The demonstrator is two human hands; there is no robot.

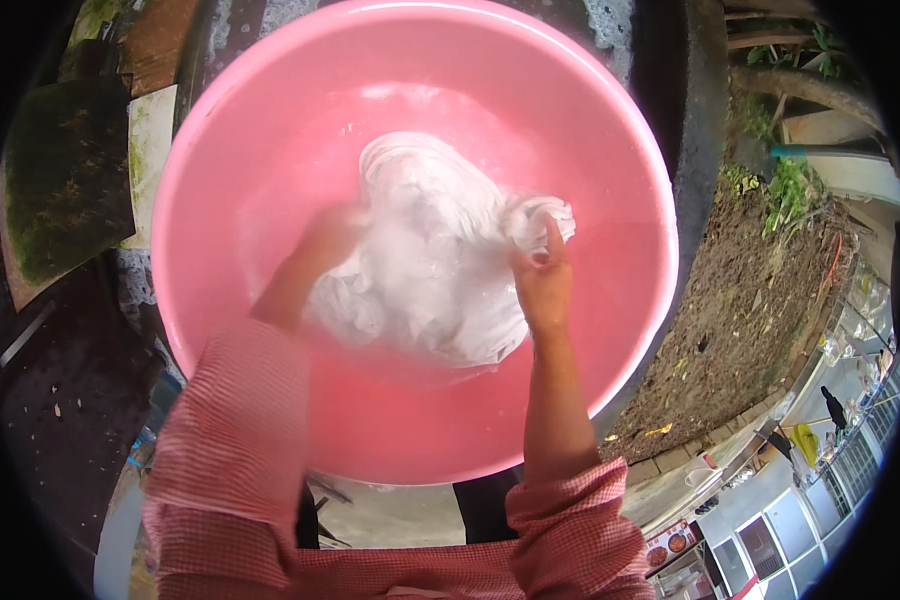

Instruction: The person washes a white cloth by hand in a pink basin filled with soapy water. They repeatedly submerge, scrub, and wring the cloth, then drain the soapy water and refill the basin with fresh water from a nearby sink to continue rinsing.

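Note:
A large round pink basin (435, 427) fills the middle of the view with its near side toward me. Inside it lies a wet, bunched white cloth (435, 247), twisted into folds. Its surface looks partly blurred by motion. My right hand (544, 281) grips a gathered roll of the cloth at its right side, thumb and forefinger around the folds. At the cloth's left edge, my left hand (337, 236) is smeared by motion. Its fingers merge with the white fabric, so whether they grip or only press it cannot be made out.
Bare soil with small green plants (791, 195) lies right of the basin, beyond a dark ledge (690, 135). Mossy slabs (67, 172) stand at left. Soap suds (611, 30) lie on the dark surface behind. Hanging items and a building (787, 525) show at lower right.

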